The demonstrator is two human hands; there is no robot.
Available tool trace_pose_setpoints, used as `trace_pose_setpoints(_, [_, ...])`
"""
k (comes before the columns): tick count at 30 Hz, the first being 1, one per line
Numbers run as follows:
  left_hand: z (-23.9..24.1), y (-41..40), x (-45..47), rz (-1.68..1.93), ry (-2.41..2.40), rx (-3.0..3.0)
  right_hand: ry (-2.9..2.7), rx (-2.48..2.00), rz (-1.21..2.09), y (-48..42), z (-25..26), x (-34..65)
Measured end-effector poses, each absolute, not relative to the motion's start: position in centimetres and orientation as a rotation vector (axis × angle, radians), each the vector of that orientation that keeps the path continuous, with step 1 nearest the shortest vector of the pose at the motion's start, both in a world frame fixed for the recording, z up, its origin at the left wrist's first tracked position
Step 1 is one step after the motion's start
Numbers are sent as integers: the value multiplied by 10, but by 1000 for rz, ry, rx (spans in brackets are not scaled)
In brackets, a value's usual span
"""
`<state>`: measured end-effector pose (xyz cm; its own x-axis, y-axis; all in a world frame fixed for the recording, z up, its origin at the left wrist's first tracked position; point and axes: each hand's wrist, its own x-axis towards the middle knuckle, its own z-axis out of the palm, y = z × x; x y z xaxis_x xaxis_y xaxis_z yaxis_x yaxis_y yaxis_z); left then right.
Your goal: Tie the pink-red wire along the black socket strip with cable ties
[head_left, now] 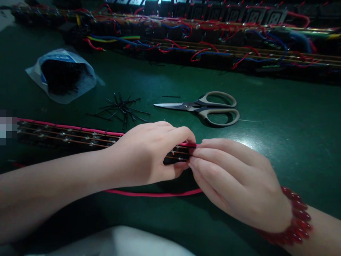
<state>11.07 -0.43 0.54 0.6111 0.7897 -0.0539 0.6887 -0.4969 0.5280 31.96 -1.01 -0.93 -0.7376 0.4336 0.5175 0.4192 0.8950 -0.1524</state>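
Observation:
A long black strip [92, 138] with copper rods and silver solder points lies across the bench, a pink cable [80, 127] running along its far edge. Over its right part my left hand [149, 153] is closed, thumb on the near side and fingers on the far side. My right hand [231, 174] is closed at the strip's right end, fingertips pinched together by the pink cable; what lies between them is hidden. Thin dark bands cross the cable farther left. A loose length of pink cable [160, 194] curves below both hands.
Black cable ties [124, 106] lie in a loose pile behind the strip. A clear plastic bag [64, 76] holds many more. Scissors [197, 106] rest open-handled beyond my hands. Wired strips [213, 49] with red and blue wires span the back of the green bench [293, 117].

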Motion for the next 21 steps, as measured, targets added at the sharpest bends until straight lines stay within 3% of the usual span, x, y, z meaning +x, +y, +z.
trace_pose_setpoints(21, [4, -4, 108, 407, 1091, 2276, -2476, -646, 63, -11, -10, 320])
